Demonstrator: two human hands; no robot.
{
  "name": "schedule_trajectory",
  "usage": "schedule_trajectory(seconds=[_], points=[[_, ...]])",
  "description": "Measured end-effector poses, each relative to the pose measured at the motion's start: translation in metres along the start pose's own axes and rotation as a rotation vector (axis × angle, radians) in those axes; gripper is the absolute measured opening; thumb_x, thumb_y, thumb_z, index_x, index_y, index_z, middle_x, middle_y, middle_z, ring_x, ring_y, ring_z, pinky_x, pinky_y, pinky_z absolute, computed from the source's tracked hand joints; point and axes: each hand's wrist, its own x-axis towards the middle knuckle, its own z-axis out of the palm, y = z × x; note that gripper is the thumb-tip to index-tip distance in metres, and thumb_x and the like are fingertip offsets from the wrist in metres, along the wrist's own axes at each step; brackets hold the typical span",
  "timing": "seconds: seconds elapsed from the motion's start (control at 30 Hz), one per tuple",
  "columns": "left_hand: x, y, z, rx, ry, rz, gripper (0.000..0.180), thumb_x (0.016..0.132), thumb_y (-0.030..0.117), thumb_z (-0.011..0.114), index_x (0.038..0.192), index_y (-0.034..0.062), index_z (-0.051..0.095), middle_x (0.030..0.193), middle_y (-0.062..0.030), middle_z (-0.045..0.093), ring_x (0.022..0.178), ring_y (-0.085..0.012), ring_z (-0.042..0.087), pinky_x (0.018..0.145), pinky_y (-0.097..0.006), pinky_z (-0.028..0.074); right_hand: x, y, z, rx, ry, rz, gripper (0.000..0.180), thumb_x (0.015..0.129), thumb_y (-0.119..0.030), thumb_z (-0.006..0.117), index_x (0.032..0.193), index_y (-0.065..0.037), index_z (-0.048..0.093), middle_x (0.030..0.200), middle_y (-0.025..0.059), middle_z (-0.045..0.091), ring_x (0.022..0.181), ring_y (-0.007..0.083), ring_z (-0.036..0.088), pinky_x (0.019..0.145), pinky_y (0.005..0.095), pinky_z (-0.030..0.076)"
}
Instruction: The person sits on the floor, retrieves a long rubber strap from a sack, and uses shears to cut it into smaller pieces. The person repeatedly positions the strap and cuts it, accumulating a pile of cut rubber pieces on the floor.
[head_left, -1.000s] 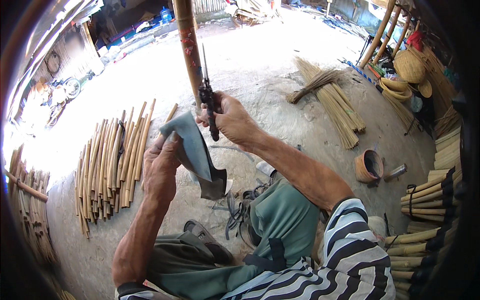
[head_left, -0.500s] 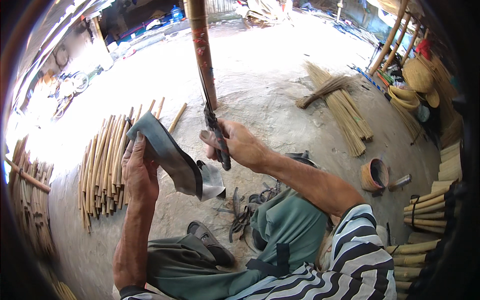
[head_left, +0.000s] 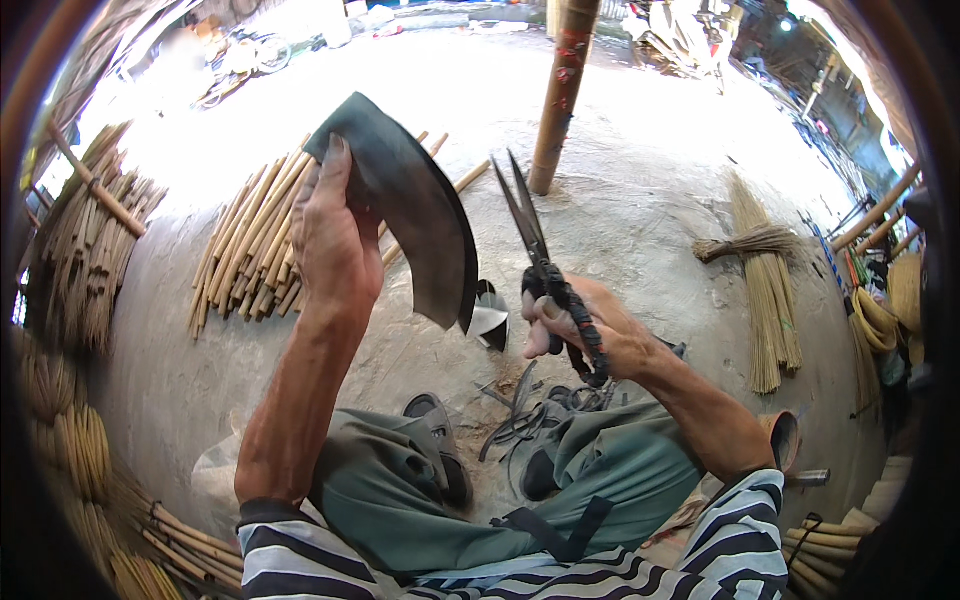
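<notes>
Right now your left hand (head_left: 335, 240) is raised in front of you, fingers and thumb closed around one end of a curved strip of dark rubber (head_left: 415, 205) that looks like a piece cut from a tyre. The strip arches up over your fingertips and hangs down to the right, its lower tip just above a small offcut of the same rubber (head_left: 487, 318) lying on the concrete floor (head_left: 640, 210).

Your right hand (head_left: 580, 325) is clenched around the wrapped handles of a pair of black shears (head_left: 545, 265). The blades point up and slightly left, parted a little at the tips, just beside the right edge of the rubber strip but not touching it.

Beyond the shears a bamboo pole (head_left: 560, 95) stands upright on the floor. A spread of cut bamboo sticks (head_left: 255, 245) lies toward the floor's left side, behind your left hand, and a tied bundle of thin reeds (head_left: 765, 280) lies well apart toward the right side. Between your knees, dark rubber scraps (head_left: 525, 405) rest on the floor beside a sandal (head_left: 440, 445).
</notes>
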Motion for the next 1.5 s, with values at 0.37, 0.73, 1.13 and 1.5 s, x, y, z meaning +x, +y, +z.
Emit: schedule_trajectory(seconds=[0.37, 0.73, 1.13, 1.5], points=[[0.043, 0.062, 0.014, -0.115, 0.123, 0.307, 0.027, 0.104, 0.027, 0.068, 0.123, 0.0069, 0.069, 0.113, -0.0048, 0.074, 0.102, -0.0187, 0.067, 0.097, -0.041, 0.049, 0.006, 0.008, 0.006, -0.070, 0.017, -0.009, 0.048, 0.104, -0.053, 0.058, 0.106, -0.005, 0.060, 0.079, 0.0051, 0.067, 0.079, 0.0129, 0.065, 0.070, 0.0311, 0.049], [0.045, 0.067, 0.013, 0.010, 0.073, 0.263, 0.028, 0.103, 0.031, 0.069, 0.116, 0.0065, 0.071, 0.103, -0.0027, 0.073, 0.092, -0.0146, 0.064, 0.081, -0.031, 0.050, 0.005, 0.005, 0.005, 0.019, -0.140, -0.053, 0.061, 0.104, -0.059, 0.055, 0.119, 0.000, 0.060, 0.089, 0.0067, 0.064, 0.086, 0.0161, 0.063, 0.079, 0.0326, 0.050], [-0.028, 0.012, -0.006, 0.111, -0.190, -0.193, 0.021, 0.104, 0.015, 0.060, 0.115, 0.0005, 0.069, 0.091, -0.0036, 0.073, 0.070, -0.0064, 0.068, 0.059, -0.019, 0.057, 0.001, 0.020, -0.002, 0.505, -0.337, -0.054, 0.070, 0.108, -0.065, 0.036, 0.118, -0.002, 0.064, 0.087, 0.0058, 0.068, 0.085, 0.0149, 0.066, 0.081, 0.0333, 0.054], [-0.044, 0.013, -0.005, 0.374, -0.426, -0.375, 0.022, 0.104, 0.020, 0.063, 0.108, 0.0003, 0.073, 0.078, 0.0003, 0.069, 0.061, -0.0033, 0.061, 0.054, -0.019, 0.051, -0.001, 0.015, -0.007, 0.337, -0.429, 0.051, 0.078, 0.104, -0.072, 0.037, 0.125, 0.000, 0.060, 0.096, 0.0070, 0.068, 0.093, 0.0150, 0.066, 0.082, 0.0314, 0.053]])
